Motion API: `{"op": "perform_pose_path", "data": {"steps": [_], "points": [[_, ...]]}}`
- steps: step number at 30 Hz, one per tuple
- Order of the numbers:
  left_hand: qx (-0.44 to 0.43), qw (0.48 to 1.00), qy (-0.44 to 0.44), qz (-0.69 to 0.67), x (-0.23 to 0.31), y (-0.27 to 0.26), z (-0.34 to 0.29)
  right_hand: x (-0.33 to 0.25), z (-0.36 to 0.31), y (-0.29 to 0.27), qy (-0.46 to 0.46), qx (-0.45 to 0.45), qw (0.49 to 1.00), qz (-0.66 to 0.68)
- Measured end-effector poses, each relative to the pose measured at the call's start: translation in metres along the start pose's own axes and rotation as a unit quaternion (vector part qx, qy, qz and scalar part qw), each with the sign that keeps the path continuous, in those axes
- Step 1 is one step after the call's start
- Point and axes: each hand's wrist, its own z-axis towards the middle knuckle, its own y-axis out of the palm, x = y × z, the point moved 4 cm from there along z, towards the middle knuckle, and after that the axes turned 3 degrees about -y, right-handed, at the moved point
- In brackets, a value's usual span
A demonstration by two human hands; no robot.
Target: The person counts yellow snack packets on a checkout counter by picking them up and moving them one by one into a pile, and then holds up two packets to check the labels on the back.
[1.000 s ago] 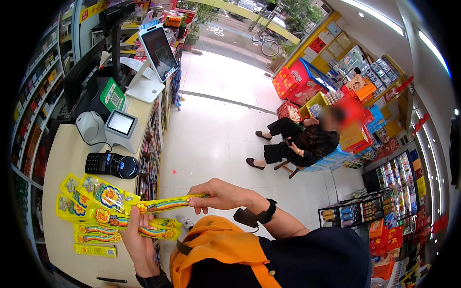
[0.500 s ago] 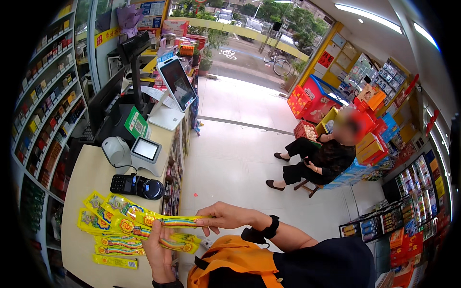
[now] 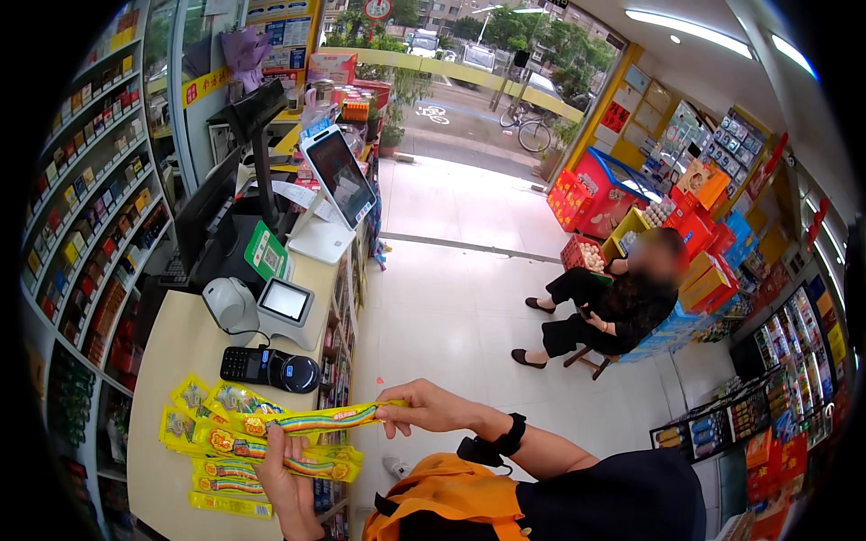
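Note:
My right hand [image 3: 428, 408] pinches the right end of a long yellow candy packet [image 3: 329, 418] with a rainbow stripe, stretched out above the counter. My left hand [image 3: 287, 482] is closed on more yellow candy packets [image 3: 320, 467], its thumb on top and its lower fingers partly hidden. The packet in my right hand reaches across to just above the left thumb. Beyond and left of my left hand, several matching packets [image 3: 183, 428] lie fanned on the counter. Others [image 3: 230, 505] lie in a row nearer me.
On the wooden counter [image 3: 162, 352] stand a black card terminal [image 3: 244, 363], a white payment device [image 3: 287, 302] and a tablet screen [image 3: 338, 176]. A seated person [image 3: 613, 311] is across the floor on a stool. Shelves of small boxes [image 3: 90, 207] line the left.
My right hand's packet now shows its striped length, less covered by other packets. My left hand has shifted slightly left, and the whole view has moved a little.

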Motion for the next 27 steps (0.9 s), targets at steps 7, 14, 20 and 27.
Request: {"op": "perform_pose_path", "data": {"steps": [7,14,20,27], "points": [[0.050,0.997,0.025,0.046,0.001,0.007,-0.001,0.000,0.009,0.007,0.008,-0.016,1.000,0.021],[0.061,0.995,0.053,0.058,0.004,-0.010,0.002,-0.001,0.031,0.017,-0.036,-0.021,0.996,0.076],[0.023,1.000,0.009,0.001,0.005,0.002,-0.006,0.009,0.036,0.022,-0.012,0.001,0.995,0.098],[0.011,0.997,0.011,-0.075,0.008,-0.016,-0.012,0.005,0.047,0.041,-0.006,-0.056,0.995,0.082]]}}
